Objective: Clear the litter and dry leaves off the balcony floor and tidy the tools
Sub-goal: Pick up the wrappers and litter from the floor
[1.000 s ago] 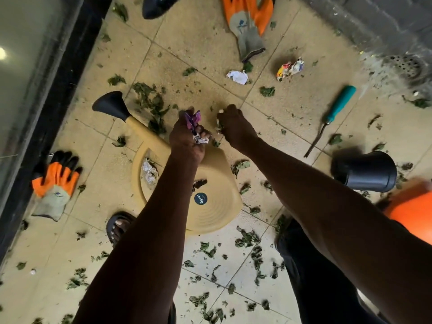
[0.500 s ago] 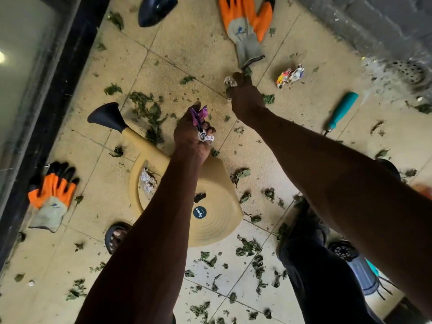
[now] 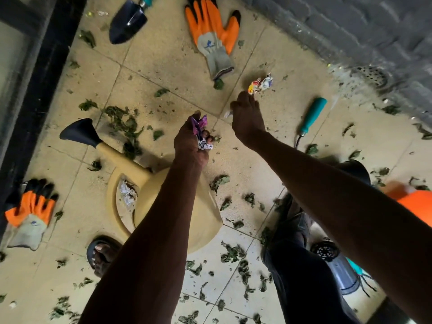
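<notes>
Right hand now nearer colourful wrapper

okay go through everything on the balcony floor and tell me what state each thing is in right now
Left hand: grips crumpled wrappers.
Right hand: reaching the colourful wrapper, a white scrap in its fingers.
Watering can: lying on its side.
Trowel: flat on the floor.
Far glove: flat, palm up.
Near glove: crumpled by the door frame.
Teal-handled tool: lying untouched.
Leaves: scattered.
</notes>
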`<state>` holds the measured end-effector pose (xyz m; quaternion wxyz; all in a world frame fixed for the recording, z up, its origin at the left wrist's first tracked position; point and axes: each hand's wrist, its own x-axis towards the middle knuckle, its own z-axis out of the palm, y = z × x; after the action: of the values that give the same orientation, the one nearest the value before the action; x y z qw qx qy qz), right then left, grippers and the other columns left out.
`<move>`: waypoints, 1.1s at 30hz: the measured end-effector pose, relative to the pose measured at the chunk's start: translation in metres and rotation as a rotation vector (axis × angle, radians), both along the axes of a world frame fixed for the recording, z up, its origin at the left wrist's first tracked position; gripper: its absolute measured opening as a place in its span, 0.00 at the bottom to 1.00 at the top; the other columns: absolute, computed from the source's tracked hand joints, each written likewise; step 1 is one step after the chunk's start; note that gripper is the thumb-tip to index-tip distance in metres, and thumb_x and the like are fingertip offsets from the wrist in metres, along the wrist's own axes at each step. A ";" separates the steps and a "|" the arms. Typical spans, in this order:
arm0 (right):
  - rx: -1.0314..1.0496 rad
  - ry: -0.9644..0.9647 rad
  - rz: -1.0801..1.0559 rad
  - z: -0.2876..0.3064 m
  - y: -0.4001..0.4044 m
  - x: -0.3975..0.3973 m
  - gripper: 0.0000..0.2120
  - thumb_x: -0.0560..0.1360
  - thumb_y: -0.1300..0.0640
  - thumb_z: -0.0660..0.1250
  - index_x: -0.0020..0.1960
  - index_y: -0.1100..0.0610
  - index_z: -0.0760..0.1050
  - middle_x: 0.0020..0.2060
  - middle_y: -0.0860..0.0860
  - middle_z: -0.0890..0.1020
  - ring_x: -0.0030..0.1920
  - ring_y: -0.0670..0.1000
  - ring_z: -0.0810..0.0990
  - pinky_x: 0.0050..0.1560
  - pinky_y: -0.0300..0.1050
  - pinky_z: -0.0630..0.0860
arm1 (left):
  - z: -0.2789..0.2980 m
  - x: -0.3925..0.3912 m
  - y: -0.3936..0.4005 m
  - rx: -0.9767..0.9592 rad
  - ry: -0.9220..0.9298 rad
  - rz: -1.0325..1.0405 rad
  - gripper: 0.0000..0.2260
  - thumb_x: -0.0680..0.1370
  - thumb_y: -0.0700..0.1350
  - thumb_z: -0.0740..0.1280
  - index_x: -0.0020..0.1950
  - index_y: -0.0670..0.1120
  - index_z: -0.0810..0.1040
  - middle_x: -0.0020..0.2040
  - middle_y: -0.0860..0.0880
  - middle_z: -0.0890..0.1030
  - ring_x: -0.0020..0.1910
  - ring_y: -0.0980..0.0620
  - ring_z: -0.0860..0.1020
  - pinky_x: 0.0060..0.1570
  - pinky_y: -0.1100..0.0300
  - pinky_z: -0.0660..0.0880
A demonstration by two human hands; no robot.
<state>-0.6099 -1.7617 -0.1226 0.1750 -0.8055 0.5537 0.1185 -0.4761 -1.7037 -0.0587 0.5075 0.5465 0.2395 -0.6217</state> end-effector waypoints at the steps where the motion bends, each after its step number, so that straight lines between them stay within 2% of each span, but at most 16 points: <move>1: -0.067 0.028 0.005 0.006 -0.009 -0.007 0.15 0.74 0.64 0.60 0.59 0.63 0.76 0.68 0.64 0.67 0.67 0.65 0.66 0.67 0.59 0.65 | 0.001 -0.004 -0.001 -0.004 0.004 0.000 0.11 0.81 0.42 0.61 0.40 0.47 0.75 0.21 0.52 0.70 0.18 0.56 0.66 0.21 0.68 0.62; 4: -0.083 0.138 0.028 0.008 -0.040 -0.031 0.15 0.75 0.63 0.62 0.60 0.62 0.77 0.76 0.62 0.58 0.75 0.66 0.54 0.73 0.65 0.53 | 0.000 -0.012 0.000 -0.017 0.010 0.008 0.11 0.81 0.42 0.61 0.39 0.46 0.75 0.22 0.52 0.69 0.19 0.56 0.65 0.21 0.67 0.62; 5: -0.025 0.160 0.031 0.007 -0.047 -0.038 0.16 0.76 0.64 0.62 0.63 0.62 0.75 0.76 0.63 0.58 0.75 0.66 0.55 0.73 0.64 0.53 | 0.001 -0.014 0.001 -0.025 0.012 0.009 0.11 0.81 0.41 0.61 0.39 0.46 0.74 0.22 0.52 0.69 0.19 0.56 0.65 0.21 0.67 0.62; 8: 0.102 0.101 -0.097 0.002 -0.041 -0.053 0.18 0.77 0.68 0.58 0.66 0.66 0.70 0.64 0.65 0.72 0.64 0.66 0.71 0.63 0.56 0.70 | 0.003 -0.021 0.008 -0.028 0.019 0.002 0.11 0.82 0.42 0.61 0.39 0.46 0.74 0.21 0.53 0.69 0.18 0.56 0.65 0.21 0.67 0.61; 10: 0.081 -0.071 -0.342 0.002 -0.026 -0.056 0.18 0.74 0.69 0.60 0.63 0.63 0.75 0.59 0.61 0.78 0.59 0.62 0.76 0.58 0.50 0.74 | 0.006 -0.025 0.014 -0.036 0.023 0.000 0.11 0.82 0.43 0.61 0.39 0.47 0.74 0.21 0.53 0.69 0.18 0.57 0.65 0.21 0.66 0.61; 13: 0.124 -0.413 -0.711 0.020 0.012 -0.047 0.13 0.73 0.63 0.67 0.57 0.56 0.80 0.53 0.55 0.84 0.53 0.55 0.82 0.52 0.45 0.77 | 0.015 -0.026 0.026 -0.091 0.035 0.006 0.11 0.82 0.44 0.59 0.41 0.48 0.73 0.25 0.54 0.72 0.20 0.58 0.66 0.22 0.65 0.61; 16: 0.309 -0.848 -1.045 0.059 0.061 -0.027 0.16 0.71 0.66 0.72 0.54 0.58 0.69 0.47 0.55 0.83 0.46 0.52 0.82 0.45 0.48 0.80 | 0.027 -0.022 0.041 -0.127 0.041 0.061 0.13 0.83 0.43 0.57 0.42 0.47 0.76 0.28 0.53 0.77 0.20 0.57 0.68 0.23 0.66 0.63; 18: 0.403 -1.066 -1.156 0.093 0.089 -0.012 0.18 0.70 0.71 0.72 0.51 0.57 0.67 0.46 0.59 0.82 0.45 0.53 0.81 0.46 0.50 0.78 | 0.039 -0.008 0.057 -0.118 0.006 0.074 0.12 0.83 0.42 0.56 0.44 0.46 0.77 0.28 0.52 0.77 0.20 0.56 0.67 0.24 0.66 0.63; 21: 0.391 -1.068 -1.016 0.139 0.119 0.024 0.12 0.68 0.66 0.75 0.46 0.54 0.77 0.46 0.56 0.84 0.45 0.50 0.83 0.46 0.49 0.80 | 0.056 0.023 0.088 -0.050 -0.106 0.046 0.09 0.82 0.43 0.60 0.46 0.45 0.78 0.28 0.50 0.77 0.20 0.55 0.68 0.23 0.65 0.62; 23: 0.460 -0.993 -0.914 0.155 0.142 0.062 0.09 0.66 0.62 0.75 0.44 0.53 0.80 0.43 0.52 0.85 0.43 0.49 0.83 0.45 0.50 0.81 | 0.065 0.047 0.119 -0.054 -0.158 0.011 0.12 0.82 0.45 0.60 0.44 0.45 0.80 0.30 0.50 0.80 0.24 0.55 0.75 0.23 0.64 0.68; 25: 0.540 -0.887 -0.823 0.158 0.168 0.105 0.09 0.64 0.57 0.76 0.44 0.55 0.82 0.41 0.51 0.86 0.43 0.51 0.84 0.47 0.53 0.81 | 0.068 0.070 0.151 -0.124 -0.130 0.062 0.20 0.84 0.45 0.57 0.40 0.46 0.85 0.35 0.50 0.84 0.33 0.54 0.82 0.33 0.63 0.78; 26: 0.572 -0.850 -0.783 0.159 0.180 0.128 0.10 0.65 0.57 0.77 0.45 0.56 0.83 0.41 0.51 0.86 0.43 0.50 0.84 0.47 0.52 0.81 | 0.067 0.084 0.166 -0.169 -0.105 0.090 0.19 0.82 0.46 0.59 0.38 0.47 0.86 0.37 0.50 0.84 0.37 0.53 0.83 0.40 0.62 0.80; 28: 0.621 -0.807 -0.713 0.162 0.204 0.171 0.10 0.67 0.59 0.78 0.48 0.58 0.85 0.41 0.51 0.86 0.39 0.42 0.82 0.45 0.41 0.80 | 0.069 0.117 0.191 -0.227 -0.069 0.176 0.10 0.74 0.52 0.73 0.40 0.46 0.82 0.38 0.49 0.83 0.41 0.50 0.82 0.50 0.57 0.78; 29: 0.638 -0.799 -0.673 0.162 0.213 0.187 0.11 0.67 0.59 0.78 0.49 0.58 0.85 0.39 0.50 0.85 0.36 0.37 0.79 0.41 0.35 0.77 | 0.069 0.131 0.200 -0.237 -0.034 0.201 0.14 0.71 0.55 0.75 0.43 0.45 0.79 0.38 0.47 0.82 0.43 0.48 0.80 0.53 0.55 0.76; 31: 0.695 -0.796 -0.608 0.157 0.234 0.220 0.09 0.67 0.59 0.78 0.47 0.58 0.85 0.36 0.49 0.84 0.34 0.37 0.78 0.39 0.34 0.75 | 0.072 0.166 0.222 -0.260 0.015 0.198 0.18 0.75 0.59 0.69 0.42 0.43 0.76 0.35 0.46 0.81 0.42 0.47 0.79 0.52 0.54 0.77; 33: 0.727 -0.756 -0.560 0.146 0.255 0.250 0.08 0.66 0.56 0.77 0.44 0.57 0.85 0.36 0.53 0.85 0.39 0.46 0.82 0.43 0.46 0.79 | 0.071 0.196 0.245 -0.266 0.006 0.176 0.21 0.76 0.58 0.62 0.35 0.43 0.79 0.31 0.46 0.81 0.36 0.47 0.81 0.43 0.58 0.79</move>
<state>-0.3599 -1.5071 0.0231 0.6490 -0.5036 0.5684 -0.0452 -0.2802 -1.4591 0.0127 0.6274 0.4493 0.2035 -0.6026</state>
